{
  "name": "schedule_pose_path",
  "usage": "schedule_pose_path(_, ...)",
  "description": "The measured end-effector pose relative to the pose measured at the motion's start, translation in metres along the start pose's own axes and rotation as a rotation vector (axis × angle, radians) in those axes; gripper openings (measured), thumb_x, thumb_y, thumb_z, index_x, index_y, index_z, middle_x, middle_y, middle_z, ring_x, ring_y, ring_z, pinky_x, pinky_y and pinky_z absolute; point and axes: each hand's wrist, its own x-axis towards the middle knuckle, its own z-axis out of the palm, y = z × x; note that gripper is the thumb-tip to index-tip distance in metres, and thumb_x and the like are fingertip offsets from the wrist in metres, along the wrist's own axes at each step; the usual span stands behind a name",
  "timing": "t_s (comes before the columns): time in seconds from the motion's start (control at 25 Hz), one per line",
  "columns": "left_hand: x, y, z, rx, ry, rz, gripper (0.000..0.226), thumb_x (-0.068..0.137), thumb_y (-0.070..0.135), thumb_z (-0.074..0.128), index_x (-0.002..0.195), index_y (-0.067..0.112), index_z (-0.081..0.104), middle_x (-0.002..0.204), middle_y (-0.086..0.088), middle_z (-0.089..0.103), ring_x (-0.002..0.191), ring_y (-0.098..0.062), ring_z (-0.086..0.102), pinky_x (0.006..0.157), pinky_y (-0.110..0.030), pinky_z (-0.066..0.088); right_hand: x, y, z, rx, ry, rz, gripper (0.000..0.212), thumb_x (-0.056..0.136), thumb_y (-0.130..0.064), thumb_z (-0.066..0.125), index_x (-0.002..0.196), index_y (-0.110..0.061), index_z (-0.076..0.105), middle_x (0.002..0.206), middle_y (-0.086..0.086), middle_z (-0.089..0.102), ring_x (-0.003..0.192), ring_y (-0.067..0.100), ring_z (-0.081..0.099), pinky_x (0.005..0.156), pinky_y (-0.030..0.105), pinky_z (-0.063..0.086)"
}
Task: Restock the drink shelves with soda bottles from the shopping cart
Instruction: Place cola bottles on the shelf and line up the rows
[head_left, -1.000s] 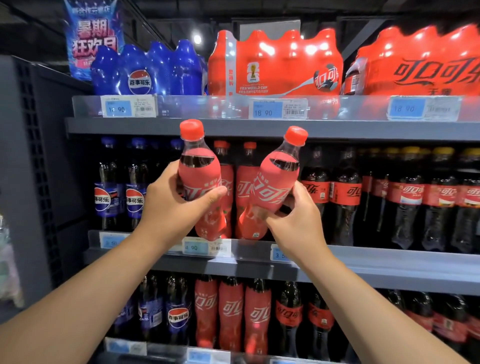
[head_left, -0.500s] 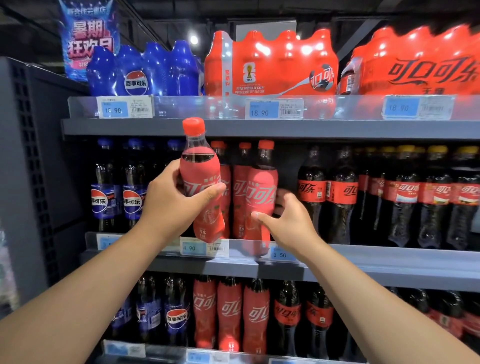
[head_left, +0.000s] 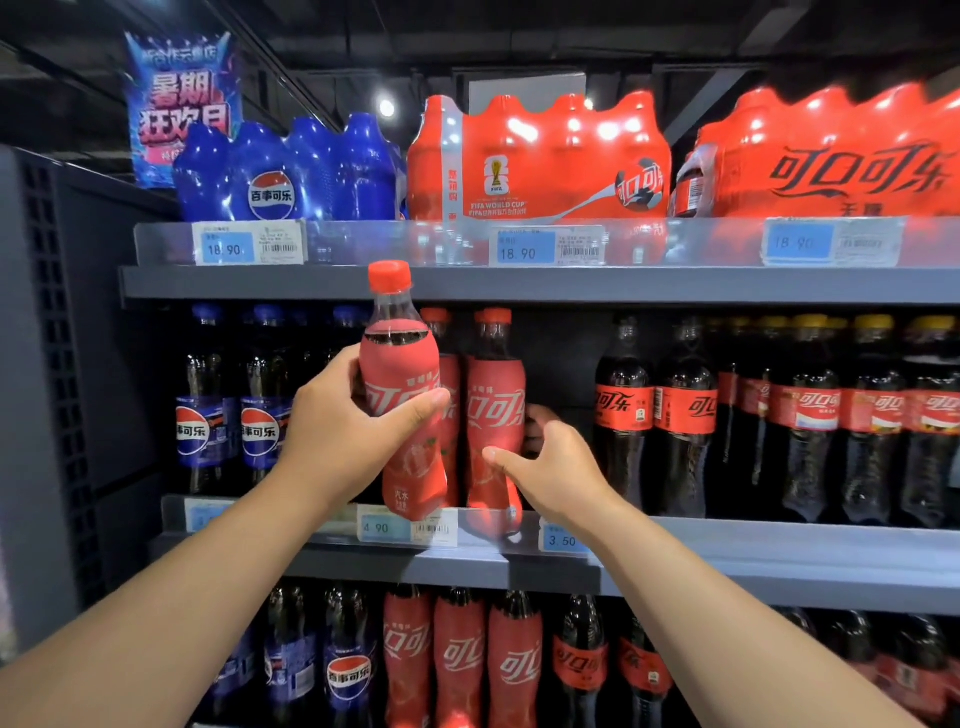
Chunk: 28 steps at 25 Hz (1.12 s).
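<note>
My left hand (head_left: 343, 431) grips a red-sleeved cola bottle (head_left: 402, 384) with a red cap, upright, in front of the middle shelf (head_left: 779, 543). Its cap reaches the edge of the shelf above. My right hand (head_left: 550, 467) curls round the lower part of a second red-sleeved cola bottle (head_left: 493, 410), which stands upright on the middle shelf in the row of red bottles. My fingers reach behind it and the thumb lies on its front.
Blue cola bottles (head_left: 234, 405) stand left of the red row, black cola bottles with red labels (head_left: 727, 415) to the right. Shrink-wrapped multipacks (head_left: 535, 161) fill the top shelf. More bottles line the lower shelf (head_left: 467, 665). A grey side panel (head_left: 52, 364) closes the left.
My right hand has brought its tilted bottle upright and set it on the middle shelf, then pushed it further back. The left hand and its bottle have hardly moved.
</note>
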Motion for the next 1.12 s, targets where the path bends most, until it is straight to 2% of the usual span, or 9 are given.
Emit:
schedule_pose_path(0.2, 0.006, -0.003, -0.001, -0.004, 0.002, -0.062, 0.054, 0.056, 0.066, 0.078, 0.099, 0.034, 0.067, 0.092, 0.026, 0.071, 0.083, 0.004, 0.068, 0.075, -0.024, 0.054, 0.015, 0.002, 0.002, -0.053, 0.020, 0.047, 0.057, 0.079, -0.030, 0.085, 0.131, -0.023, 0.063, 0.080, -0.014, 0.069, 0.068, 0.001, 0.067, 0.058, 0.011, 0.050)
schedule_pose_path(0.32, 0.004, -0.003, -0.005, -0.023, -0.012, -0.069, 0.058, 0.053, 0.066, 0.077, 0.099, 0.032, 0.068, 0.093, 0.023, 0.072, 0.084, 0.003, 0.069, 0.073, -0.023, 0.053, 0.024, 0.004, 0.009, -0.028, 0.017, 0.075, 0.049, 0.081, -0.026, 0.085, 0.127, -0.020, 0.067, 0.078, -0.017, 0.065, 0.068, 0.003, 0.064, 0.076, 0.031, 0.061)
schedule_pose_path(0.44, 0.002, 0.000, -0.005, -0.030, -0.029, -0.052, 0.059, 0.053, 0.066, 0.078, 0.100, 0.032, 0.069, 0.092, 0.021, 0.073, 0.083, 0.002, 0.069, 0.073, -0.022, 0.052, 0.035, 0.009, 0.016, 0.004, 0.022, 0.123, 0.043, 0.082, -0.025, 0.084, 0.121, -0.016, 0.068, 0.099, -0.006, 0.073, 0.080, 0.014, 0.069, 0.087, 0.038, 0.060)
schedule_pose_path(0.52, 0.001, 0.001, -0.005, -0.028, -0.034, -0.040, 0.059, 0.053, 0.065, 0.077, 0.100, 0.031, 0.069, 0.092, 0.021, 0.073, 0.084, 0.002, 0.069, 0.070, -0.017, 0.051, 0.042, 0.013, 0.019, -0.020, 0.015, 0.137, 0.044, 0.083, -0.026, 0.084, 0.123, -0.015, 0.068, 0.112, 0.001, 0.073, 0.093, 0.018, 0.069, 0.089, 0.036, 0.058)
schedule_pose_path(0.6, 0.000, 0.002, -0.006, -0.027, -0.045, -0.033, 0.058, 0.054, 0.063, 0.078, 0.101, 0.031, 0.069, 0.092, 0.022, 0.073, 0.084, 0.002, 0.069, 0.068, -0.011, 0.051, 0.046, 0.015, 0.020, -0.054, 0.015, 0.142, 0.045, 0.083, -0.026, 0.083, 0.125, -0.015, 0.067, 0.116, 0.002, 0.073, 0.094, 0.016, 0.066, 0.085, 0.028, 0.051)
schedule_pose_path(0.8, 0.001, 0.005, -0.006, -0.031, -0.055, -0.038, 0.057, 0.054, 0.061, 0.078, 0.101, 0.030, 0.069, 0.092, 0.022, 0.073, 0.083, 0.002, 0.069, 0.071, -0.017, 0.051, 0.044, 0.009, 0.019, -0.057, -0.031, 0.167, 0.042, 0.087, -0.026, 0.079, 0.126, -0.014, 0.067, 0.114, 0.000, 0.072, 0.091, 0.013, 0.062, 0.080, 0.022, 0.047)
schedule_pose_path(0.88, 0.001, 0.010, -0.006, -0.033, -0.063, -0.031, 0.055, 0.053, 0.060, 0.078, 0.099, 0.031, 0.070, 0.091, 0.021, 0.073, 0.082, 0.002, 0.069, 0.068, -0.014, 0.051, 0.029, -0.002, 0.012, -0.103, 0.043, 0.118, 0.042, 0.090, -0.024, 0.075, 0.130, -0.014, 0.064, 0.117, -0.001, 0.070, 0.090, 0.009, 0.060, 0.076, 0.014, 0.045)
schedule_pose_path(1.0, -0.004, 0.019, -0.004, -0.064, -0.075, -0.011, 0.046, 0.056, 0.054, 0.082, 0.095, 0.032, 0.071, 0.087, 0.019, 0.075, 0.078, 0.002, 0.070, 0.065, -0.010, 0.051, -0.016, -0.019, -0.003, -0.026, 0.150, -0.171, 0.043, 0.089, -0.029, 0.069, 0.131, -0.020, 0.065, 0.115, -0.009, 0.068, 0.098, 0.001, 0.065, 0.086, 0.016, 0.053)
schedule_pose_path(1.12, -0.012, 0.032, 0.006, -0.110, -0.101, 0.043, 0.047, 0.058, 0.052, 0.091, 0.095, 0.030, 0.072, 0.086, 0.017, 0.076, 0.076, 0.002, 0.070, 0.063, -0.008, 0.049, -0.067, -0.039, -0.017, 0.164, -0.137, -0.279, 0.057, 0.077, -0.044, 0.076, 0.132, -0.041, 0.060, 0.118, -0.018, 0.069, 0.115, 0.000, 0.064, 0.093, 0.018, 0.054)
